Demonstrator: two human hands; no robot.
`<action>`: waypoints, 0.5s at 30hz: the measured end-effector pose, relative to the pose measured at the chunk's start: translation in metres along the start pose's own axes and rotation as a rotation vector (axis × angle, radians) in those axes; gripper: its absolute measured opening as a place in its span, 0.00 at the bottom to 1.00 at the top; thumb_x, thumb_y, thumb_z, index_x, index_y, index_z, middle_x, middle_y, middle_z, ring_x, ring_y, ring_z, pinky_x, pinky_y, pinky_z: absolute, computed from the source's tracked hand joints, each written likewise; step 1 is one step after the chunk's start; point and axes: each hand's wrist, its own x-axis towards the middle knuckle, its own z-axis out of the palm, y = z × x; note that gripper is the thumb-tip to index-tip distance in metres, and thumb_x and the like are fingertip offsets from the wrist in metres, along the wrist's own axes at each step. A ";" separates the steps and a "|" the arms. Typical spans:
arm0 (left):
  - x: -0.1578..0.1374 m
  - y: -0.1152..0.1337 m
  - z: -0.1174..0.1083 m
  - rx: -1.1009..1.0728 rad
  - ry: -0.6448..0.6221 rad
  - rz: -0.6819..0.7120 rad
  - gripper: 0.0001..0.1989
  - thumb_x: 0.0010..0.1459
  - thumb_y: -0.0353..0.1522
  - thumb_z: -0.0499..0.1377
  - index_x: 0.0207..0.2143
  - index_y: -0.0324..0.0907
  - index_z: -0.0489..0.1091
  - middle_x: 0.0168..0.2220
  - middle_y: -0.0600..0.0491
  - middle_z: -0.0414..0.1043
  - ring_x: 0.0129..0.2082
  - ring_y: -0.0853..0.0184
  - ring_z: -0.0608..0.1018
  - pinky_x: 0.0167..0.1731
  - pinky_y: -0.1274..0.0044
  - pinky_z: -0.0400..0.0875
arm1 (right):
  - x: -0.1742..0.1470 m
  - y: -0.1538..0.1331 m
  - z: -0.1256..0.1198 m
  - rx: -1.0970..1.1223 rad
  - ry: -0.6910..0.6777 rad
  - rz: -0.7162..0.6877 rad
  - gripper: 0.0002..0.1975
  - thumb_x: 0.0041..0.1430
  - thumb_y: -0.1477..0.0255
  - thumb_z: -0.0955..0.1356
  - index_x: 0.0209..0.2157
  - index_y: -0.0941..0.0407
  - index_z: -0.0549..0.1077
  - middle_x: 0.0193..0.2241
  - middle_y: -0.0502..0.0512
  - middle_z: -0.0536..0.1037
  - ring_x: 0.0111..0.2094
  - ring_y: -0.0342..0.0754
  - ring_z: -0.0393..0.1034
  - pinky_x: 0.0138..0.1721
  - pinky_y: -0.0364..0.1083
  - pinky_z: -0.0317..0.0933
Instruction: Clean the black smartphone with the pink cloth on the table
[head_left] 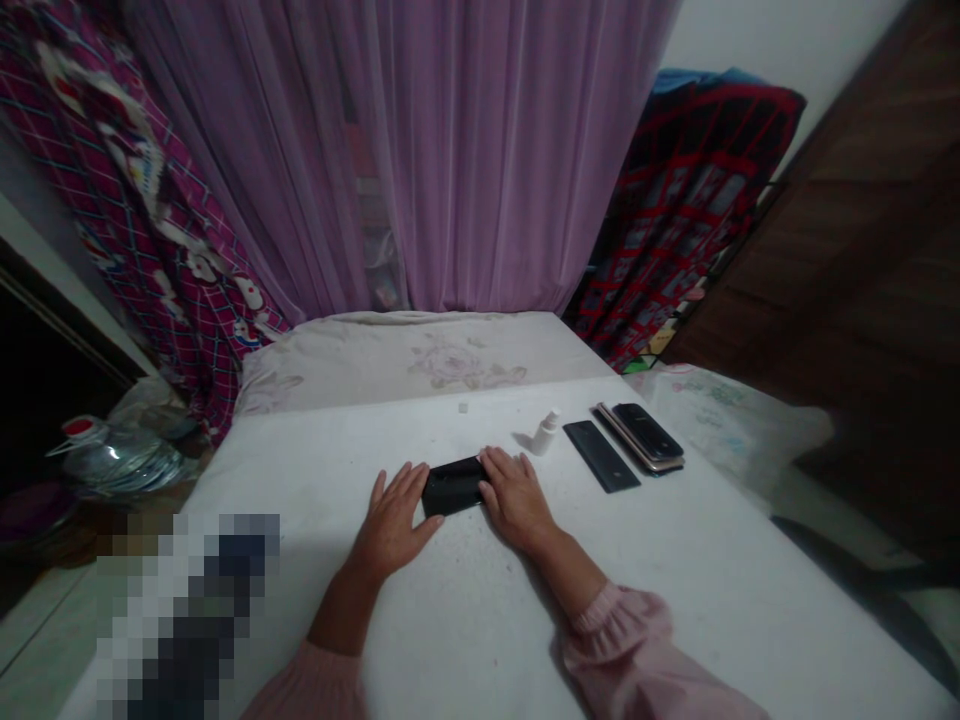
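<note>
A black smartphone (pixel 453 486) lies on the white-covered table, with a hand at each end. My left hand (pixel 391 525) grips its left end, the fingers at the far corner and the thumb at the near edge. At the right end, my right hand (pixel 517 500) has its fingers bent over the phone. The fingertips partly hide both ends. Behind my right hand stands a small white spray bottle (pixel 546 434). Farther right lie a dark flat phone or phone back (pixel 602 456) and a stack of phones (pixel 649 435) with a black one on top.
The white table cover (pixel 450 640) reaches a flowered cloth (pixel 450 362) below purple curtains (pixel 495 150). A tiny pale square (pixel 463 408) lies beyond the phone. A large clear water bottle (pixel 124 460) stands left of the table. A pixelated patch covers the lower left.
</note>
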 end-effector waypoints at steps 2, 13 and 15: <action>0.000 0.000 0.000 -0.002 0.008 0.007 0.32 0.60 0.42 0.55 0.65 0.43 0.53 0.64 0.45 0.60 0.65 0.54 0.60 0.63 0.55 0.46 | 0.007 -0.016 0.007 0.020 0.003 -0.031 0.24 0.65 0.70 0.59 0.62 0.60 0.62 0.62 0.66 0.63 0.63 0.57 0.55 0.62 0.64 0.46; 0.000 0.001 -0.001 0.002 0.014 -0.003 0.32 0.60 0.42 0.55 0.65 0.43 0.54 0.63 0.45 0.61 0.64 0.54 0.60 0.63 0.56 0.46 | -0.029 -0.004 -0.008 0.055 -0.028 -0.138 0.23 0.65 0.70 0.60 0.61 0.57 0.62 0.61 0.64 0.64 0.63 0.56 0.56 0.62 0.66 0.45; 0.000 0.001 -0.001 0.007 0.004 -0.006 0.32 0.60 0.42 0.55 0.65 0.43 0.53 0.63 0.45 0.60 0.65 0.54 0.59 0.63 0.56 0.46 | -0.015 0.007 -0.011 0.040 -0.019 -0.065 0.22 0.66 0.71 0.59 0.60 0.58 0.64 0.61 0.64 0.65 0.63 0.56 0.57 0.62 0.66 0.46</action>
